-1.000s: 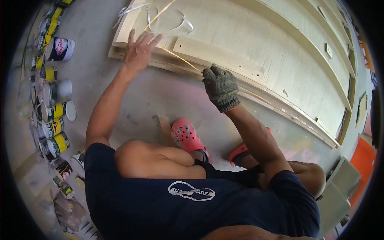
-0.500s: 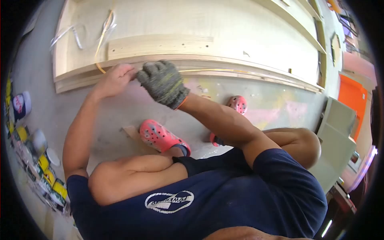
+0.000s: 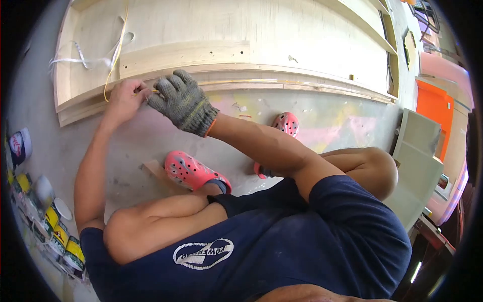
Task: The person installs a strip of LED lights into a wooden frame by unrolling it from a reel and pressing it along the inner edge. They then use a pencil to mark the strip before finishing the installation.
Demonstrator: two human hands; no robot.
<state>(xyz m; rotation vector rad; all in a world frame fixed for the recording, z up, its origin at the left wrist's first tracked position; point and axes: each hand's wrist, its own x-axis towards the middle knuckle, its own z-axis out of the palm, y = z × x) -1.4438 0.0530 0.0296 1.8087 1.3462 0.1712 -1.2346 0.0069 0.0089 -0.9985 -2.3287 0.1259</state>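
Note:
A thin yellow strip (image 3: 116, 53) hangs over the near edge of a pale wooden panel frame (image 3: 201, 24). It loops to my bare left hand (image 3: 127, 98), whose fingers are pinched on it. My right hand (image 3: 183, 102), in a grey-green knitted glove, is closed close beside the left, and a short bit of strip shows between them. To the right of the glove, the yellow strip runs straight along the frame's near edge. Thin white ribbon-like strips (image 3: 80, 56) curl at the frame's left end. The right fingertips are partly hidden.
Several paint cans (image 3: 59, 236) crowd the floor at left, with a white tub (image 3: 20, 146) above them. My pink clogs (image 3: 191, 171) are on the paint-stained floor. At right are a pale grey cabinet (image 3: 415, 176) and an orange panel (image 3: 435, 108).
Both hands have shifted slightly left and down in view, along with the whole scene. My left fingers now curl closer beside the glove, and the white strips have moved.

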